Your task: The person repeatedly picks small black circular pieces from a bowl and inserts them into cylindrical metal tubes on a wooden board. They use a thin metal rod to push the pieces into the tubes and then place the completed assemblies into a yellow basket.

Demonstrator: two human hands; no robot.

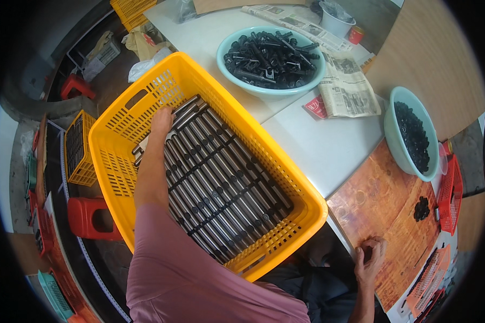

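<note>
A large yellow plastic basket point(312, 207) stands in front of me, holding rows of shiny metal tubes point(215, 185) with black fittings at their ends. My left hand point(161, 123) reaches into it, fingers bent down at the far left tubes; what they grip, if anything, is hidden. Near the edge of an orange-brown board point(388, 215), my right hand point(371, 261) is curled, with something dark between thumb and fingers that I cannot make out. A small pile of black round parts point(422, 209) lies farther right on the board.
A pale blue basin point(272, 92) of black fittings stands behind the basket; another basin point(397, 145) holds small black parts. Newspaper point(349, 89) lies between them. Red baskets point(450, 194) line the right side. A red stool point(89, 218) and smaller yellow crate point(86, 172) stand left.
</note>
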